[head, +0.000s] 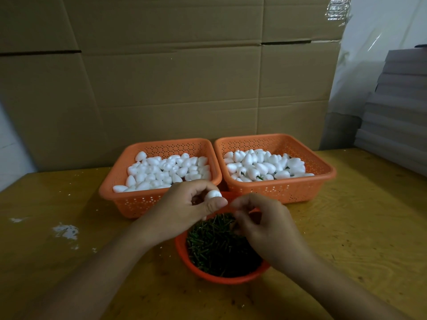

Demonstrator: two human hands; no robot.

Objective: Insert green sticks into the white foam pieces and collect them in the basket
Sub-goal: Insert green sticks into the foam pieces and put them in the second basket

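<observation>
Head view: the left hand pinches one white foam piece above the bowl of green sticks near the worktop's front edge; the right hand has curled fingers, though I cannot tell whether they hold a stick; toward the back edge, the left basket holds plain foam, the right basket foam with some green stems showing; judging by both piles, much remains; the held piece looks smooth, egg-shaped, still stickless.
</observation>
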